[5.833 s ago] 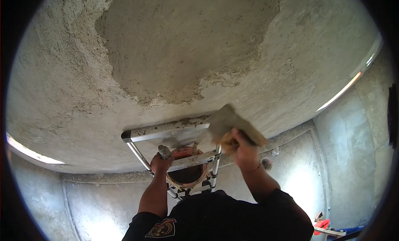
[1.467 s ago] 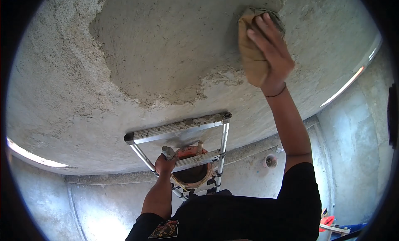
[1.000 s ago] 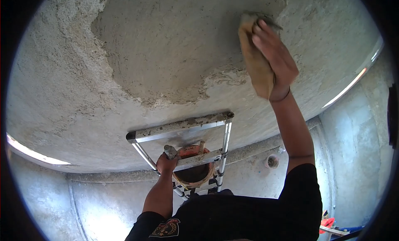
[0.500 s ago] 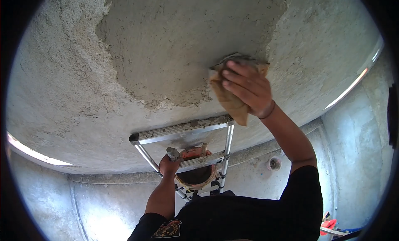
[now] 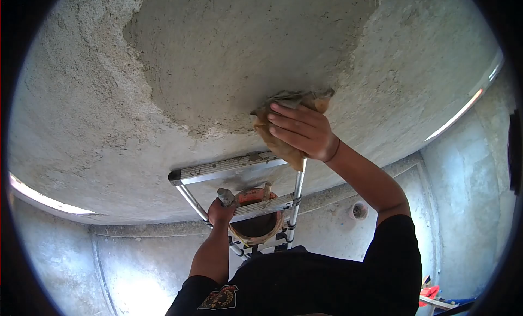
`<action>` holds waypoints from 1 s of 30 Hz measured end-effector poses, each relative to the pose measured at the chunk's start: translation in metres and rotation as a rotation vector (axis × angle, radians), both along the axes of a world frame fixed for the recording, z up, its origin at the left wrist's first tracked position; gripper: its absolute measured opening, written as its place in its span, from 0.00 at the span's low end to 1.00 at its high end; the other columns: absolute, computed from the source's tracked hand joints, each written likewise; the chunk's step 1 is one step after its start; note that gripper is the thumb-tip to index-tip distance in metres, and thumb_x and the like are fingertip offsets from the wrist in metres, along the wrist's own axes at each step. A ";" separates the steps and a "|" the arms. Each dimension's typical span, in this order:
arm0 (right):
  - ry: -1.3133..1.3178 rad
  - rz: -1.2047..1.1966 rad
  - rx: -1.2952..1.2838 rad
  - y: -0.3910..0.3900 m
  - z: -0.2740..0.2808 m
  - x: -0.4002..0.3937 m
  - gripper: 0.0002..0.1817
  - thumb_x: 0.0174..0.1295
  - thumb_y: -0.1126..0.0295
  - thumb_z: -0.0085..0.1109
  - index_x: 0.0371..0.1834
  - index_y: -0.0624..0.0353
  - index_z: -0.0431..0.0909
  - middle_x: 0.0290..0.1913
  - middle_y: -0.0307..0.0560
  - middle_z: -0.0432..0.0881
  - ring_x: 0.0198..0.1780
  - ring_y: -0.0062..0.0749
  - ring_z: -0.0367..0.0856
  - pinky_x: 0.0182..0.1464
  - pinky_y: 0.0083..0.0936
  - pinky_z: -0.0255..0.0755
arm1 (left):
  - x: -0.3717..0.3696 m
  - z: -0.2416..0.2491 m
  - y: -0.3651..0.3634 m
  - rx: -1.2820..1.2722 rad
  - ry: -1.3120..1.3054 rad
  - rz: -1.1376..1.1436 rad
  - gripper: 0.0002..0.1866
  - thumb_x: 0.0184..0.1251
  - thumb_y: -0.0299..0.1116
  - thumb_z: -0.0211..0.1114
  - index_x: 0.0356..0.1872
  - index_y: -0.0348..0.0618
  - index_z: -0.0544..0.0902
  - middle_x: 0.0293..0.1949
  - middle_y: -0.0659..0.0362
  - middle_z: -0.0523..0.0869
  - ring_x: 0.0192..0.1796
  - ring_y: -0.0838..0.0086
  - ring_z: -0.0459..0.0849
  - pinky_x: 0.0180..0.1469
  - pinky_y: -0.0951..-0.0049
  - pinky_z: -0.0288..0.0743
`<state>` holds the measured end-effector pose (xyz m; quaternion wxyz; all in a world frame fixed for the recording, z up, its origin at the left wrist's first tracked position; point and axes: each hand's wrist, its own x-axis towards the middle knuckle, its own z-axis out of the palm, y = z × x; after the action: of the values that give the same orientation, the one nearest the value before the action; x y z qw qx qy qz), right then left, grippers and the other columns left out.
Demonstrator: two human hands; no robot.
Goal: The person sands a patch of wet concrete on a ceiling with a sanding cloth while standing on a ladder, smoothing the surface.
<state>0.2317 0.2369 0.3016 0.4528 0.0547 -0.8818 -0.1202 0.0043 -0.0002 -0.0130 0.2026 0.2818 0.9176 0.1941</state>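
Observation:
My right hand (image 5: 305, 131) presses a crumpled brown sheet (image 5: 280, 146), paper or cloth, against the wall, its fingers spread over the sheet's smeared grey upper part. Beneath it is the lower edge of a darker, damp-looking plaster patch (image 5: 239, 59). Lower down, my left hand (image 5: 220, 213) is closed around a stubby grey, cement-smeared handle (image 5: 225, 196); the rest of that tool is hidden. This hand is beside the left rail of an aluminium ladder (image 5: 234, 169), at a rung. Behind the rung is a reddish bucket (image 5: 251, 196) with dark contents and an upright wooden stick (image 5: 267, 191).
The ladder's top leans on the curved wall, below the patch. Rough, unsmoothed plaster (image 5: 92, 81) lies to the left. Far below, a small round container (image 5: 359, 211) is on the floor, and a red item (image 5: 429, 294) shows at the lower right.
My right hand and the brown sheet have moved left and downward along the wall, near the patch's lower edge. My left hand has stayed almost still.

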 end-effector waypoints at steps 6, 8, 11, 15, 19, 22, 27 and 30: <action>0.315 -0.115 -0.005 0.015 0.051 0.009 0.11 0.63 0.70 0.67 0.49 0.55 0.87 0.58 0.47 0.89 0.67 0.41 0.84 0.66 0.37 0.78 | -0.001 -0.002 0.000 0.003 -0.027 0.020 0.29 0.47 0.58 0.77 0.48 0.53 0.89 0.45 0.52 0.93 0.50 0.54 0.91 0.53 0.54 0.84; 0.428 -0.122 -0.061 0.010 0.050 -0.002 0.11 0.63 0.70 0.67 0.48 0.55 0.88 0.58 0.47 0.89 0.67 0.40 0.84 0.66 0.37 0.78 | -0.003 -0.008 -0.001 0.076 -0.033 0.016 0.28 0.48 0.57 0.77 0.48 0.54 0.89 0.44 0.51 0.93 0.49 0.54 0.91 0.53 0.54 0.84; 0.317 -0.128 -0.053 0.005 0.016 -0.014 0.11 0.63 0.72 0.66 0.48 0.55 0.88 0.58 0.49 0.89 0.66 0.41 0.84 0.67 0.38 0.78 | -0.003 -0.006 0.000 0.035 -0.016 0.014 0.28 0.47 0.58 0.77 0.48 0.53 0.89 0.44 0.52 0.93 0.49 0.54 0.91 0.53 0.54 0.84; 0.022 0.055 -0.197 -0.019 -0.004 0.001 0.10 0.65 0.73 0.63 0.48 0.56 0.88 0.58 0.51 0.88 0.66 0.44 0.84 0.68 0.41 0.77 | -0.003 0.002 0.000 0.067 -0.020 0.024 0.30 0.47 0.59 0.78 0.48 0.53 0.88 0.45 0.52 0.92 0.49 0.54 0.91 0.53 0.54 0.84; 0.338 -0.013 -0.141 0.000 0.033 0.014 0.12 0.64 0.70 0.66 0.49 0.57 0.88 0.59 0.55 0.88 0.68 0.49 0.82 0.69 0.42 0.77 | 0.000 0.003 -0.002 0.042 -0.028 0.015 0.31 0.47 0.60 0.78 0.49 0.52 0.88 0.45 0.52 0.92 0.50 0.55 0.91 0.53 0.55 0.84; 0.451 -0.061 -0.134 0.016 0.041 0.001 0.13 0.62 0.68 0.68 0.50 0.56 0.88 0.59 0.54 0.87 0.69 0.47 0.81 0.68 0.42 0.76 | 0.000 0.002 0.000 0.001 -0.029 0.015 0.31 0.46 0.60 0.78 0.49 0.52 0.88 0.45 0.52 0.92 0.50 0.55 0.91 0.54 0.54 0.84; -0.005 -0.064 -0.179 -0.017 -0.023 -0.018 0.16 0.61 0.66 0.68 0.51 0.56 0.87 0.59 0.52 0.88 0.68 0.46 0.82 0.64 0.41 0.78 | -0.001 0.000 0.001 -0.014 -0.002 0.015 0.31 0.46 0.60 0.77 0.48 0.52 0.89 0.46 0.52 0.92 0.51 0.55 0.91 0.55 0.54 0.84; -0.050 0.030 -0.306 -0.038 -0.035 -0.016 0.17 0.62 0.64 0.67 0.52 0.58 0.87 0.58 0.55 0.88 0.67 0.48 0.83 0.68 0.42 0.76 | -0.005 -0.002 0.001 0.006 -0.035 0.013 0.31 0.47 0.60 0.77 0.49 0.52 0.88 0.46 0.52 0.92 0.51 0.55 0.91 0.55 0.55 0.84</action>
<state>0.2160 0.1988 0.2666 0.4354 0.0015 -0.8999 0.0236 -0.0006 0.0008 -0.0146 0.2165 0.2727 0.9152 0.2029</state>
